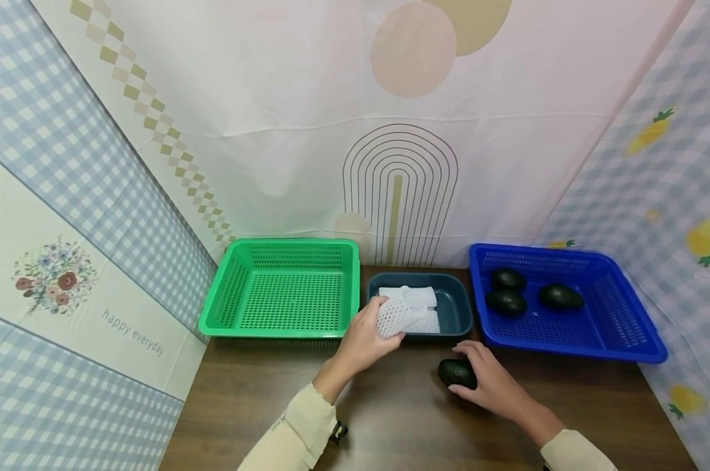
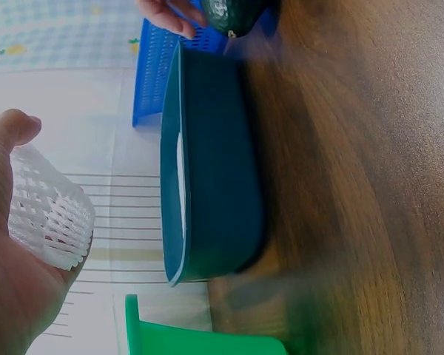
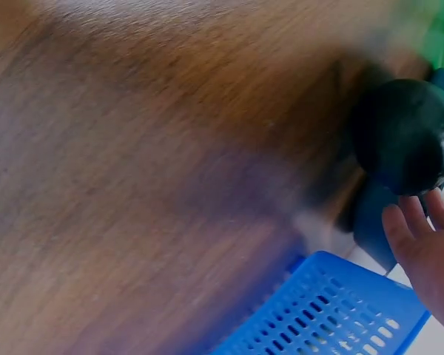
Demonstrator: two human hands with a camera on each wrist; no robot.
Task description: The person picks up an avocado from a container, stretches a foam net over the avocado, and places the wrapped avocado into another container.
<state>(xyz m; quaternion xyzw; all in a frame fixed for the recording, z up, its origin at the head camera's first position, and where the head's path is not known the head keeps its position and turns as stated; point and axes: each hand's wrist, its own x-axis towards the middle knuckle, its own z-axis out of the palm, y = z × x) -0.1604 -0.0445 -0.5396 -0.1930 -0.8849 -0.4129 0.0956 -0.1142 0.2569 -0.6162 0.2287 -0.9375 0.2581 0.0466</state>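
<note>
In the head view my left hand (image 1: 367, 339) grips a white foam net sleeve (image 1: 397, 316) over the dark teal tray (image 1: 464, 313), where more white netting (image 1: 427, 322) lies. The left wrist view shows the thumb and palm of the left hand (image 2: 15, 237) around the net sleeve (image 2: 50, 211). My right hand (image 1: 489, 379) curls its fingers and thumb round a dark green avocado (image 1: 456, 372) in front of the trays. In the right wrist view the fingertips of the right hand (image 3: 429, 251) touch the avocado (image 3: 401, 137).
A green basket (image 1: 290, 332) with nothing in it stands left of the teal tray. To the right, a blue basket (image 1: 567, 350) holds several avocados (image 1: 559, 297). All three containers stand along the back of the wooden table (image 1: 402, 418), before a patterned cloth.
</note>
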